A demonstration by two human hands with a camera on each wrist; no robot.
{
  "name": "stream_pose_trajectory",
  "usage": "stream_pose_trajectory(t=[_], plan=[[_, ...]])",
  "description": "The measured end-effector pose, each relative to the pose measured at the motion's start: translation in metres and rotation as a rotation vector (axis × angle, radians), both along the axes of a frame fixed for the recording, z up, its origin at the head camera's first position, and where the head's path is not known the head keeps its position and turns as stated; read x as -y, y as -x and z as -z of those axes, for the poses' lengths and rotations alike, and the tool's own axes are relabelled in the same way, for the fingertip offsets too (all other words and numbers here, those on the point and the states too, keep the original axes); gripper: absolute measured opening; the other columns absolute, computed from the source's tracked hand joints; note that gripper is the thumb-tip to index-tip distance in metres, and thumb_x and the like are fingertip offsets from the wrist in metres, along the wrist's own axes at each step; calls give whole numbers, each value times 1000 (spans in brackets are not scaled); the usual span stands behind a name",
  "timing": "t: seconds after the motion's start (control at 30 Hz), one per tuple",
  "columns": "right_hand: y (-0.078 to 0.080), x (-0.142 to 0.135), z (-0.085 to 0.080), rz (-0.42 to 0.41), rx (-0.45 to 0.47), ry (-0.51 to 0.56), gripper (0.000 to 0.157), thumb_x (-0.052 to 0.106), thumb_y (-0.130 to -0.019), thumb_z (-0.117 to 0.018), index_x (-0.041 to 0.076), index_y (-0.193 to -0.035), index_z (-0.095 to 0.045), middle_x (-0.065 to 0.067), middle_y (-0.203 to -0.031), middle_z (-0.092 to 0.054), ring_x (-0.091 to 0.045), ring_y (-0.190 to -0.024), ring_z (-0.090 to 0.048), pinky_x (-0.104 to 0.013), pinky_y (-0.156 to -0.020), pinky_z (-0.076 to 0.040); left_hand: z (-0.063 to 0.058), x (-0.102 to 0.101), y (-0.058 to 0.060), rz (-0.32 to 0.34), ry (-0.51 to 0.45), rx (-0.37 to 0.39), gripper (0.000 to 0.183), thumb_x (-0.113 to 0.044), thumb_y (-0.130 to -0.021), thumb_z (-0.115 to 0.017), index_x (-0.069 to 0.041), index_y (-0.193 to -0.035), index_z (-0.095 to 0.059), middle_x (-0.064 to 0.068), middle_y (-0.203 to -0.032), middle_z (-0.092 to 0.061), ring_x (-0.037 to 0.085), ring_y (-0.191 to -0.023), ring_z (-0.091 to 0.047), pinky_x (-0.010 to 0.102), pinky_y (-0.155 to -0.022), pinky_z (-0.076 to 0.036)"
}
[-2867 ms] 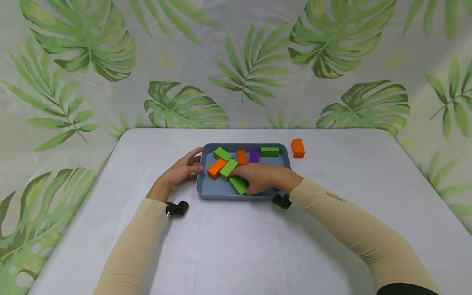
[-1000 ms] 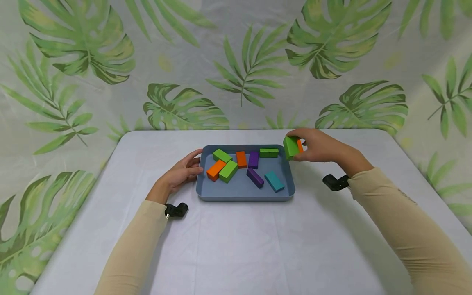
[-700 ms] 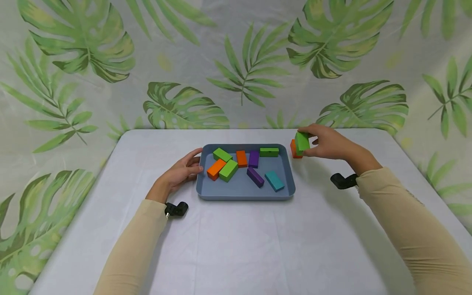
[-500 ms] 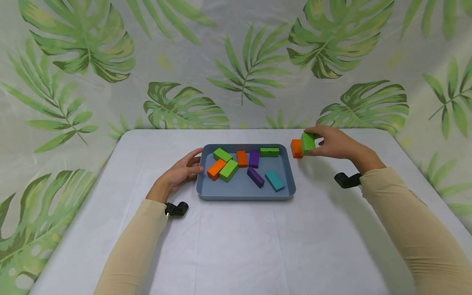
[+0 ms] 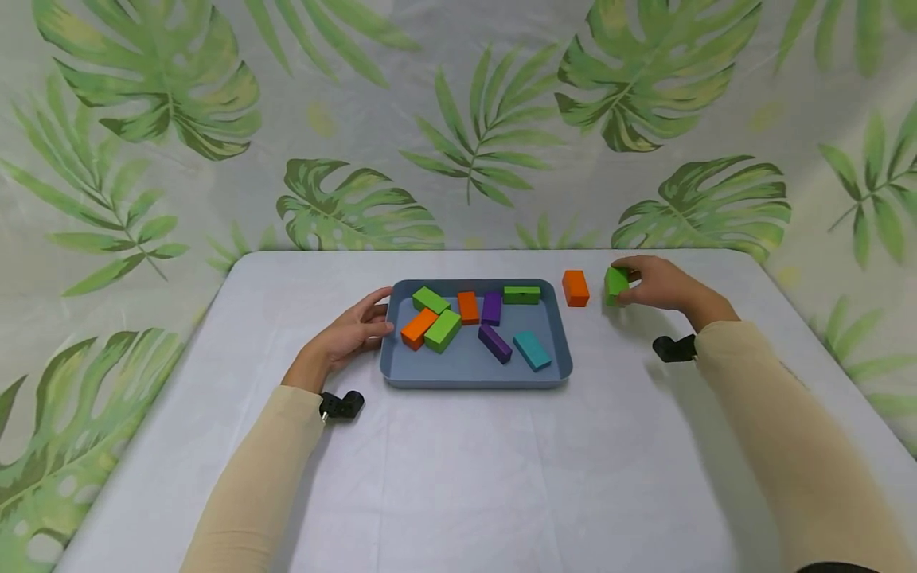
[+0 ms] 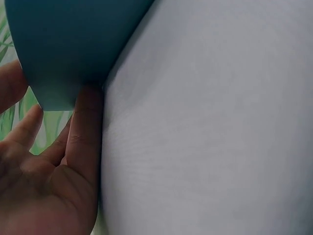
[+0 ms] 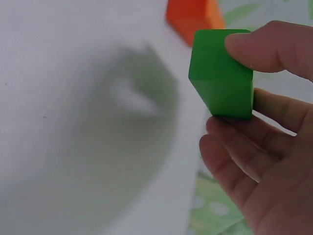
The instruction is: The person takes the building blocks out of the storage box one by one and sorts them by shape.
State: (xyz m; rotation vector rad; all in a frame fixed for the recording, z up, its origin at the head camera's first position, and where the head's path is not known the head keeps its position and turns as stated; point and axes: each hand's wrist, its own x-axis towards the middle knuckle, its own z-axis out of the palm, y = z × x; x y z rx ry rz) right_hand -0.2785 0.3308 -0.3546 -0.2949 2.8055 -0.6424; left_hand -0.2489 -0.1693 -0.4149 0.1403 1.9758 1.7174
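Note:
My right hand (image 5: pixel 662 285) pinches a green block (image 5: pixel 616 285) between thumb and fingers, at the back right of the table. The right wrist view shows the green block (image 7: pixel 220 73) with the thumb on one side and fingers on the other. An orange block (image 5: pixel 575 288) stands to its left, a gap between them. My left hand (image 5: pixel 351 330) rests against the left end of the blue-grey tray (image 5: pixel 444 376), fingers loosely extended. In the left wrist view its fingers (image 6: pixel 85 132) touch the tray's outer wall (image 6: pixel 73 44).
Inside the tray lie several blocks: green, orange, purple (image 5: pixel 494 344) and a teal one (image 5: pixel 532 351). A white cloth covers the table (image 5: pixel 458 477). Behind it hangs a leaf-patterned curtain (image 5: pixel 501 119).
My right hand took the green block out of the tray, carried it right past the orange block and lowered it toward the table. My left hand stayed at the tray.

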Motion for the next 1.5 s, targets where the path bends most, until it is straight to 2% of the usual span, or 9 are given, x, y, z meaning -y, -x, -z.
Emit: stream_pose_trajectory(t=[0.27, 0.63, 1.07, 1.5], plan=[[9, -6, 14, 30, 66, 60, 74, 18, -88, -69, -5, -150, -35, -33, -147, -42, -48, -133, -45, -59, -106, -42, 2, 1, 1, -1, 4, -1, 76, -6, -99, -54, -28, -160, -15, 12, -167, -18, 33, -150, -28, 54, -122, -26], [14, 4, 17, 24, 90, 120, 74, 9, -87, -66, -4, -152, -33, -33, -151, -36, -50, -135, -42, -60, -106, -43, 0, 3, 1, -5, -5, 1, 76, -5, -100, -53, -29, -161, -14, 12, -167, -18, 33, -150, -30, 53, -121, -27], [21, 16, 30, 39, 116, 125, 73, 7, -87, -62, -2, -153, -31, -31, -155, -33, -50, -137, -40, -61, -110, -39, 1, 3, 2, 0, -14, 5, 76, -5, -100, -54, -30, -160, -14, 11, -167, -17, 33, -150, -29, 53, -122, -27], [21, 19, 30, 33, 119, 138, 73, 5, -88, -60, 0, -154, -30, -30, -156, -30, -50, -137, -39, -62, -110, -37, 1, 3, 1, 0, -18, 1, 76, -5, -100, -53, -30, -160, -15, 12, -167, -17, 33, -150, -29, 53, -122, -26]])
